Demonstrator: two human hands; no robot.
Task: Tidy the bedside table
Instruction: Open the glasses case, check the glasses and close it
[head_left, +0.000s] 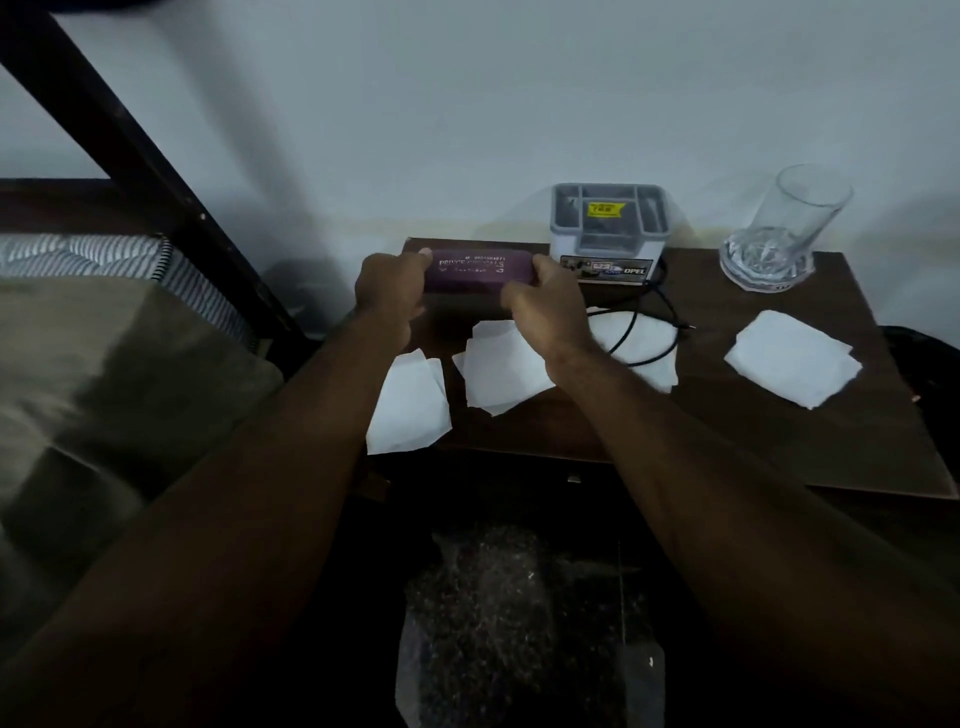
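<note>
A purple spectacle case (475, 270) with gold lettering is held at the back left of the dark wooden bedside table (779, 431). My left hand (387, 296) grips its left end and my right hand (545, 306) grips its right end. Several white paper napkins lie on the table: one (408, 405) hangs over the front left edge, one (498, 369) sits under my right wrist, one (644, 353) lies in the middle and one (792, 358) on the right.
A grey and white organiser box (608, 228) stands against the wall, with a black cable (649, 322) looping in front of it. A clear glass (779, 228) stands at the back right. A bed with a mattress (104, 322) is on the left.
</note>
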